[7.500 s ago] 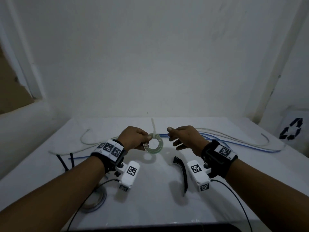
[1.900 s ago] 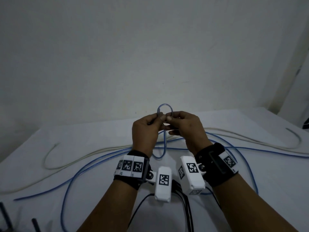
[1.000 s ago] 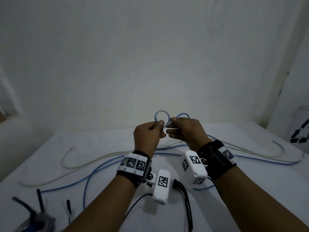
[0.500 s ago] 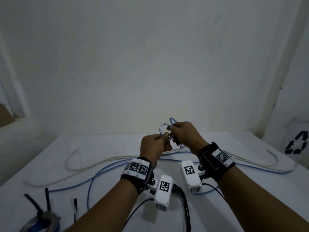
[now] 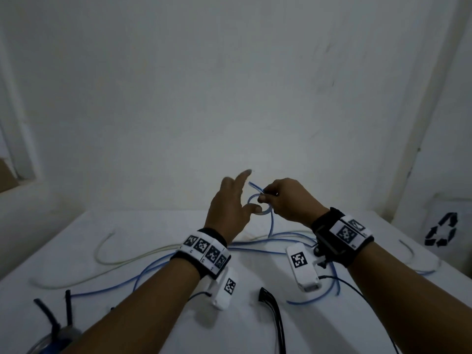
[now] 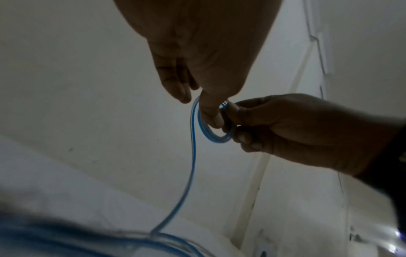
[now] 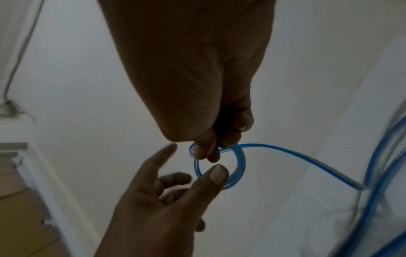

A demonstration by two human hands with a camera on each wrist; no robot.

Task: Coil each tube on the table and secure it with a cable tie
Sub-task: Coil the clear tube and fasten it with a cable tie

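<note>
While the springy blue tube [image 5: 260, 209] coil is pinched by the right hand [image 5: 288, 200], the left hand [image 5: 229, 203] is spread; crossings are best gripped.

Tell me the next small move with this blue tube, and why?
Probably close the left hand back onto the small coil. The right hand alone pinches it, the left thumb only touches its rim, and most of the blue tube trails uncoiled onto the table.

A recycling sign [image 5: 441, 233] leans against the right wall. A window frame [image 5: 18, 139] sits at the far left.
</note>
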